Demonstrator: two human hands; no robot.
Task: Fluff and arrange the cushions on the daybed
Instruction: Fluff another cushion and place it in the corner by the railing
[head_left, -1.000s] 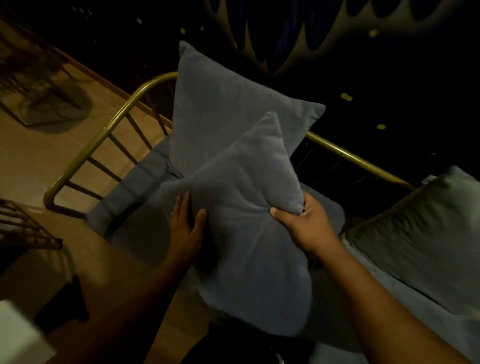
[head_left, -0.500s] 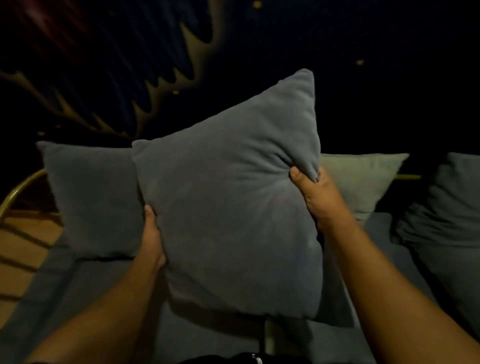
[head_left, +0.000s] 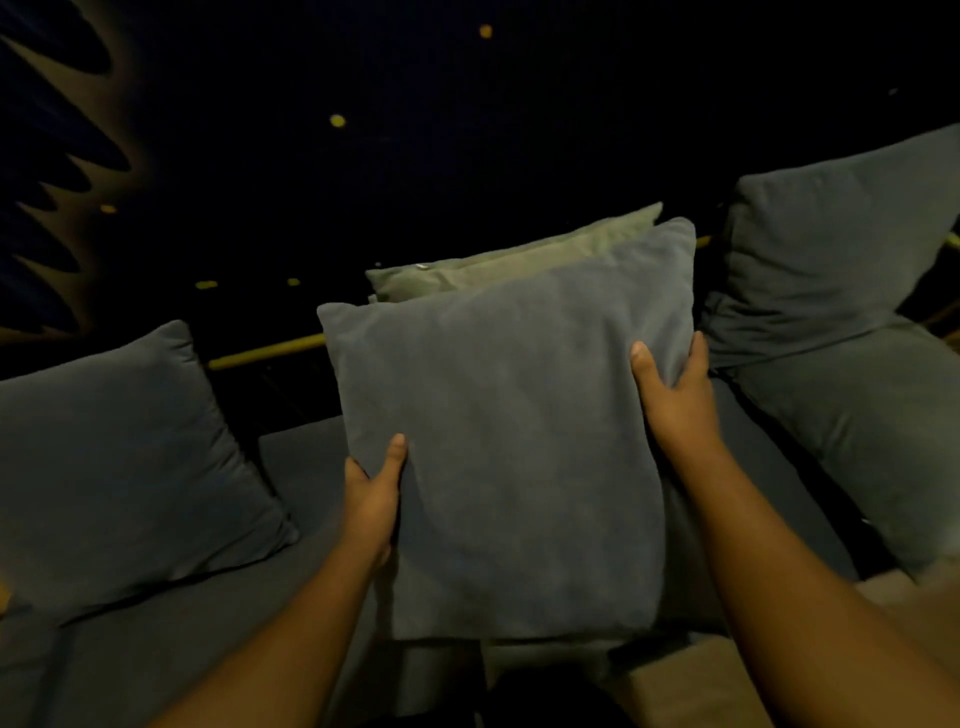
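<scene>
Both hands grip a blue-grey cushion (head_left: 509, 441) by its side edges, left hand (head_left: 371, 499) low, right hand (head_left: 675, 400) higher. It stands upright on the daybed mattress (head_left: 306, 467), directly before a green cushion (head_left: 498, 267), between two other blue-grey cushions.

Dim lounge or living rm in a home. Daybed (head_left: 291, 457) w/ brass-coloured rail (head_left: 265, 352), grey cushions (head_left: 109, 467) along the back, dark wall mural (head_left: 57, 171) w/ gold flecks behind.
</scene>
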